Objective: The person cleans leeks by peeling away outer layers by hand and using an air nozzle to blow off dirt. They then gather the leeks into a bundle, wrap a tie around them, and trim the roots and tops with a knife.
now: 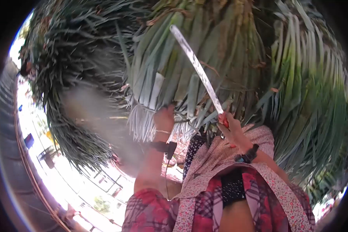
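Note:
My right hand (234,133) is closed round the red handle of a long knife (197,67). Its narrow, stained blade points up and to the left, across a large bundle of long green leaves (181,73) that look like leeks. The lower ends of this bundle are pale and cut off short. At that pale edge, my left hand (164,119) is closed on some of the leaves, its fingertips partly hidden among them. A dark band with a cable sits on my left wrist, a dark watch on my right.
Another big leafy bundle (77,69) hangs at the left, and a third (305,85) at the right. My floral apron (255,143) lies close beneath the middle bundle. A dark corrugated surface (7,127) runs along the far left. A blur hides part of the left side.

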Demonstrator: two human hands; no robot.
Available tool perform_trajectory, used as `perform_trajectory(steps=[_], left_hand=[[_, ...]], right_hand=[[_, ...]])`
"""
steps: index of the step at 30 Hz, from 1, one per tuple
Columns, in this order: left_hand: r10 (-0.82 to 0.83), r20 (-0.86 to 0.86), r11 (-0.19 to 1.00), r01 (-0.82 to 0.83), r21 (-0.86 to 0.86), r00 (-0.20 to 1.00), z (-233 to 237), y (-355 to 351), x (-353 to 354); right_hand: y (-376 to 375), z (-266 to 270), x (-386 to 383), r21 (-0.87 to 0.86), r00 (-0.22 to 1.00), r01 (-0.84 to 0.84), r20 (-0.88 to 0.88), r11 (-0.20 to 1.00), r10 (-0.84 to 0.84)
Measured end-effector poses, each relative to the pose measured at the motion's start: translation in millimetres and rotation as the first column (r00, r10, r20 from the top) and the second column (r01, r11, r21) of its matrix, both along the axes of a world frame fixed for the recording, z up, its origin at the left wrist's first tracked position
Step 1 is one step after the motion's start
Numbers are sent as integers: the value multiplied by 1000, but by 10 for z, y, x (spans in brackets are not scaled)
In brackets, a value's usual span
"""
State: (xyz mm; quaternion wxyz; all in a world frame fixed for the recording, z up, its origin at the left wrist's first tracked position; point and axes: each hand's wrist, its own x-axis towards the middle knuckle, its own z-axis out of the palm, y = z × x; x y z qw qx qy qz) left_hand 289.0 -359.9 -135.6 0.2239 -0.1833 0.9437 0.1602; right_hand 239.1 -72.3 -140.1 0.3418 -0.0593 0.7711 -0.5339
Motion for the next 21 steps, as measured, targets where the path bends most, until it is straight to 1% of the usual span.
perform_trajectory(steps=[1, 2, 3, 4, 5, 6, 7, 8, 10, 11, 12, 13, 14, 15, 16, 17, 18, 19, 20, 21], left_hand=[[27, 37, 1000, -27, -13, 999, -22, 57, 79], [48, 68, 999, -46, -25, 997, -57, 98, 142], [218, -324, 962, -146, 231, 921, -130, 128, 332], [524, -325, 830, -387, 402, 787, -110, 202, 418], [708, -286, 702, -599, 385, 646, -172, 212, 522], [852, -246, 523, -770, 365, 462, -321, 192, 615], [928, -165, 373, -830, 414, 334, -480, 197, 630], [977, -72, 210, -868, 451, 199, -686, 237, 665], [995, -35, 98, -778, 621, 97, -786, 303, 606], [999, -7, 39, -719, 694, 47, -830, 335, 568], [993, 121, -93, -726, 681, -14, -664, 399, 518], [991, 129, -110, -715, 690, -28, -636, 470, 554], [971, 201, -236, -613, 754, -126, -603, 541, 585], [956, 243, -294, -548, 783, -166, -546, 567, 602], [936, 287, -351, -479, 804, -204, -477, 589, 607], [912, 362, -410, -456, 790, -192, -414, 575, 609], [883, 435, -467, -439, 768, -179, -374, 574, 627], [969, 44, 140, -687, 713, 243, -396, 601, 695], [967, 52, 138, -688, 713, 248, -411, 560, 741], [983, 159, -54, -684, 727, 91, -403, 506, 839]], right_hand=[[60, 13, -26, 10, 995, -87, -52, 996, 87], [137, -31, -38, 2, 991, -114, -77, 994, 114], [218, -83, -53, -6, 964, -222, -150, 975, 219], [227, -131, -125, -5, 921, -328, -225, 945, 319], [175, -105, -269, -6, 907, -351, -251, 936, 339], [122, -10, -425, 2, 848, -448, -314, 894, 426], [66, 80, -550, 20, 778, -540, -369, 841, 508], [-21, 143, -655, 30, 759, -560, -382, 828, 527], [-291, 216, -902, 107, 650, -684, -357, 721, 671], [-414, 193, -997, 176, 557, -721, -426, 670, 712], [-539, 140, -1067, 194, 538, -728, -433, 657, 724], [-665, 77, -1113, 323, 429, -750, -427, 578, 796], [-767, 42, -1125, 447, 321, -747, -404, 491, 856], [-880, 58, -1103, 461, 310, -744, -404, 484, 861], [-1018, 84, -1069, 519, 252, -771, -283, 369, 925], [-1173, 100, -1034, 563, 195, -787, -156, 250, 968], [-1326, 115, -908, 477, 239, -813, -250, 335, 938], [-1496, 108, -737, 374, 290, -832, -334, 409, 897], [-1710, -27, -542, 369, 296, -823, -371, 432, 880], [-1849, -139, -352, 359, 307, -814, -401, 456, 863]])
